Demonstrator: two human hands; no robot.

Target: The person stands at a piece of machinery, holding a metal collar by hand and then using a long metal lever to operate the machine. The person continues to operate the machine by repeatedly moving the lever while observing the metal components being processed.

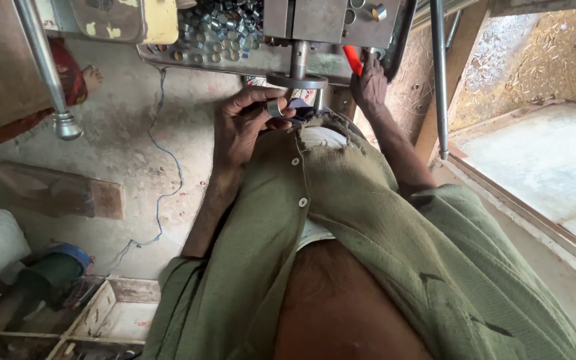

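Left hand [245, 127] raised near chest, fingers curled in a pinch, forearm bent up. Right hand [370, 85] stretched forward, fist closed in a grip, arm nearly straight.

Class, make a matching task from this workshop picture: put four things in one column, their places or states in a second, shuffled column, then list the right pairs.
Things
1. small silver metal ring
2. red handle
3. wooden tray
4. heap of silver metal rings

Places or states
A. on the machine's shelf, top of view
B. pinched in the left hand
C. on the floor, lower left
D. under the right hand

Pairs: 1-B, 2-D, 3-C, 4-A
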